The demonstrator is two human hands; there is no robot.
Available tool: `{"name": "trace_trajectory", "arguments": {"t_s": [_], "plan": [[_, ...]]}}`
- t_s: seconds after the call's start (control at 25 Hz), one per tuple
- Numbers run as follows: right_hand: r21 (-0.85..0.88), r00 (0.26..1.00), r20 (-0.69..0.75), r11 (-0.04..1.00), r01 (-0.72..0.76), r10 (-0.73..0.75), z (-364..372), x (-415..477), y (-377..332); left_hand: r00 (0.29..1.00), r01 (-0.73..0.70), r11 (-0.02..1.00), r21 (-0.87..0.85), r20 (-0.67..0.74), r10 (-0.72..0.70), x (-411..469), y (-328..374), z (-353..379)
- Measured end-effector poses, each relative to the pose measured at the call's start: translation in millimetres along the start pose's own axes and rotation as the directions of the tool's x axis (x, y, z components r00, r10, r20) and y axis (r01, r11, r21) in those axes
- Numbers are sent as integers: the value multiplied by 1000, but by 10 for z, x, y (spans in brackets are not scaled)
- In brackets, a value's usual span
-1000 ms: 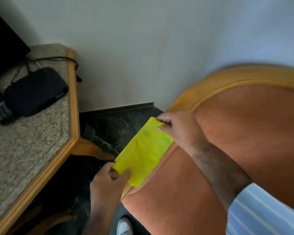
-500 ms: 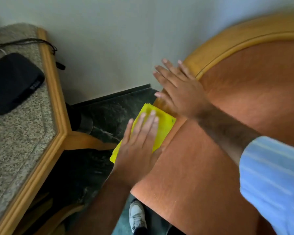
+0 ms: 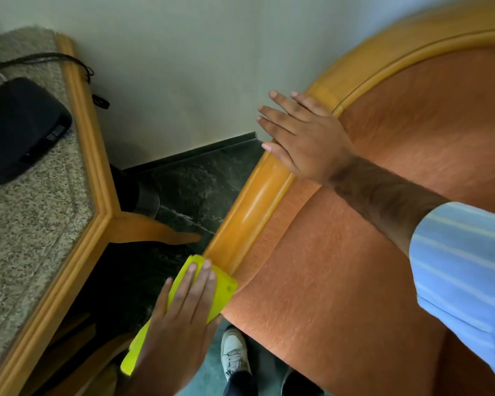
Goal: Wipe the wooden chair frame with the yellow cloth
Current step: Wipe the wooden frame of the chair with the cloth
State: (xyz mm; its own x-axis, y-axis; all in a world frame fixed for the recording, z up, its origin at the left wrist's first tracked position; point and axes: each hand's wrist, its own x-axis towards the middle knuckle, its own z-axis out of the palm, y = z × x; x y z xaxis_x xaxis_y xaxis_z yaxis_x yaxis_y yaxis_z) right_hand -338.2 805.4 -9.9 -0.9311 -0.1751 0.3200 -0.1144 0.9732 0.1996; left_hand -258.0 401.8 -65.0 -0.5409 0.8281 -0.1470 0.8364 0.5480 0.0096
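The chair has a glossy honey-coloured wooden frame point(image 3: 252, 212) running along the armrest and curving up around the orange upholstered back. A folded yellow cloth point(image 3: 222, 290) lies over the near end of that armrest rail. My left hand point(image 3: 183, 318) presses flat on the cloth, fingers together and pointing up the rail. My right hand point(image 3: 303, 138) rests flat with fingers spread on the frame where armrest meets backrest, holding nothing. The arm wears a blue striped sleeve.
A granite-topped table with wooden edging point(image 3: 77, 224) stands close on the left, carrying a black box point(image 3: 20, 127) with cables. Dark stone floor point(image 3: 195, 190) and a pale wall fill the gap between table and chair. My shoe point(image 3: 235, 352) is below.
My left hand has slid the cloth down the armrest rail toward me, uncovering the polished wood. My right hand let go of the cloth earlier and now stays flat on the frame.
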Motion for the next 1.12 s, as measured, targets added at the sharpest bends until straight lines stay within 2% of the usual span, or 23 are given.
{"name": "trace_trajectory", "arguments": {"t_s": [0.12, 0.28, 0.48, 0.56, 0.72, 0.76, 0.8, 0.84, 0.88, 0.92, 0.96, 1.0, 1.04, 1.08, 1.12], "plan": [[17, 1000, -26, 1000, 3, -3, 28, -9, 3, 1000, 12, 1000, 6, -2, -12, -50, 3, 23], [36, 999, 33, 999, -2, 0, -14, -10, 13, 999, -39, 998, 40, -31, 40, 837, 171, -163], [28, 999, 52, 1000, -7, 6, -31, 30, 48, 961, 36, 993, -115, -269, -66, 2140, 499, -467], [18, 997, 74, 1000, -22, 21, -36, 16, 55, 944, 41, 992, -122, -319, -78, 2170, 527, -444], [35, 988, 155, 999, -1, -5, -122, 48, 45, 961, 2, 981, -192, -272, -56, 2082, 505, -554], [61, 987, 158, 997, -40, 30, -171, 43, 40, 963, -10, 963, -268, -261, -63, 2063, 474, -608], [120, 984, 123, 982, -144, 129, -225, 0, -12, 961, -16, 932, -361, -263, -85, 2022, 421, -650], [226, 954, 50, 927, -300, 297, -278, -90, -126, 955, -11, 890, -457, -267, -126, 1976, 353, -690], [377, 862, -18, 802, -463, 507, -327, -235, -316, 948, 7, 832, -555, -260, -182, 1944, 280, -706], [542, 709, -9, 599, -590, 706, -389, -404, -598, 944, 58, 754, -654, -209, -254, 1928, 212, -738], [674, 520, 124, 312, -669, 845, -461, -578, -953, 942, 142, 655, -743, -102, -320, 1957, 155, -769], [726, 339, 351, -25, -687, 873, -549, -711, -1325, 930, 247, 549, -798, 36, -365, 2011, 123, -811], [668, 209, 599, -338, -663, 773, -624, -804, -1660, 912, 334, 477, -813, 149, -383, 2066, 101, -858], [538, 133, 783, -553, -636, 608, -672, -836, -1938, 896, 376, 445, -813, 196, -398, 2107, 75, -914], [434, 108, 873, -655, -619, 476, -681, -842, -2142, 892, 376, 429, -821, 194, -409, 2120, 44, -962]]}}
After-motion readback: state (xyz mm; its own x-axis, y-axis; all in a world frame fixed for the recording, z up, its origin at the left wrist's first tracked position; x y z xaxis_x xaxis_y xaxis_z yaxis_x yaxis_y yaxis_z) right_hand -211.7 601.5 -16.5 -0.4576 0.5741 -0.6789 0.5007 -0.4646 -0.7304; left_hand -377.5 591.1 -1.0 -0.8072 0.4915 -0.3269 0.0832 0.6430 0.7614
